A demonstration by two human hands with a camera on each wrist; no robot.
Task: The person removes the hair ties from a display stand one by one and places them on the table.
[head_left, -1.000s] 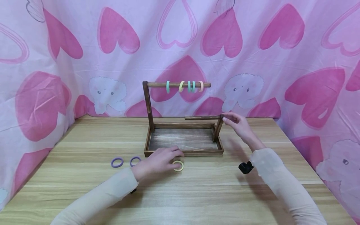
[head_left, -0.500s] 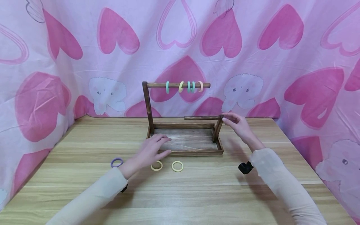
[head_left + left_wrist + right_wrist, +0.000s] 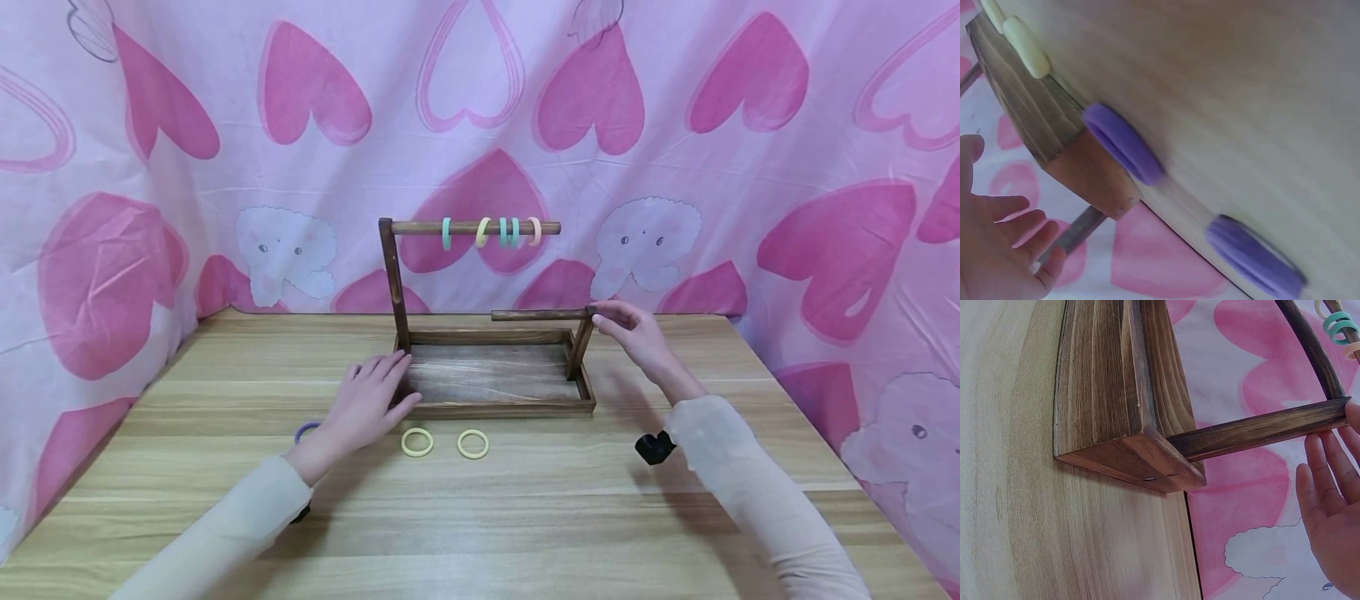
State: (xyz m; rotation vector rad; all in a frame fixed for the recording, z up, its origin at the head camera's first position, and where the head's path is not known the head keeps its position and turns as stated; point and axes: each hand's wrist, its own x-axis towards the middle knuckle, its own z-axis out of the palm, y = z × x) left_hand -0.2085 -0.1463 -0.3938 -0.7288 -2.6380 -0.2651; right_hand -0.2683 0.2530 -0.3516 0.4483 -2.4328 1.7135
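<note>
A dark wooden rack (image 3: 480, 408) has a tray base, a tall post with a long bar at left and a short post with a bar at right. My left hand (image 3: 365, 404) is at the tray's left end, fingers spread and holding nothing. My right hand (image 3: 637, 340) pinches the top of the short post (image 3: 1260, 432) between thumb and fingers. Mint, yellow and pink rings (image 3: 483, 232) hang on the upper bar. Before the tray lie two yellow rings (image 3: 417, 455). Two purple rings (image 3: 1124, 144) show in the left wrist view; my left hand hides most of them in the head view.
The wood-grain table (image 3: 525, 517) meets a pink heart-patterned cloth (image 3: 675, 167) behind and at both sides. A small black camera (image 3: 656, 448) is on my right wrist. The lower bar (image 3: 536, 315) points left from the short post.
My left hand has moved left from the yellow rings to the tray's left end, uncovering both yellow rings and covering most of the purple ones. My right hand has stayed at the short post.
</note>
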